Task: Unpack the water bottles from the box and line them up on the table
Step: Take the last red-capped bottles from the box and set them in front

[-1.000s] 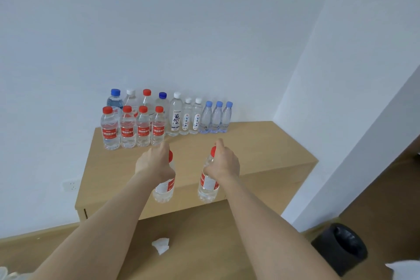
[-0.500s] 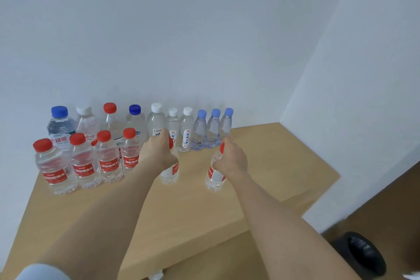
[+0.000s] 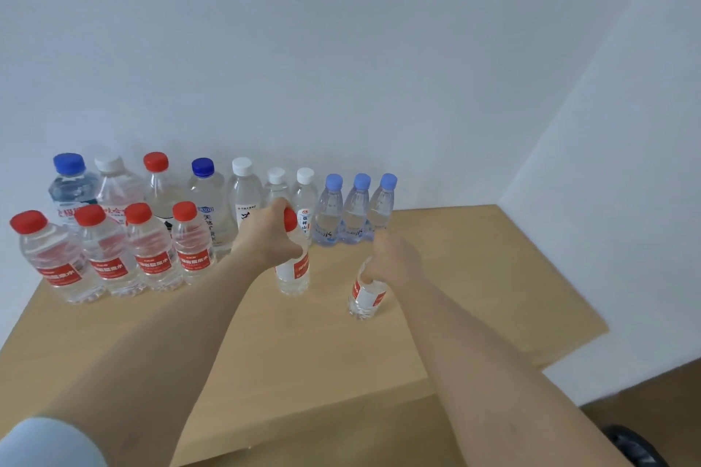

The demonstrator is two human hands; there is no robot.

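Wooden table (image 3: 474, 277) by a white wall (image 3: 341, 49), ten mixed bottles (image 3: 242, 197) lined beyond the hands, four red-capped bottles (image 3: 113, 258) left of the left hand (image 3: 270, 241), which grips a fifth bottle (image 3: 294, 275) by the neck, right hand (image 3: 394, 258) curled round a sixth bottle (image 3: 365, 296), tilted; both likely not yet placed, box unseen.

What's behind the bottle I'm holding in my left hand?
Behind the held bottle stand two white-capped bottles of the back row. The left hand hides the lower part of one.
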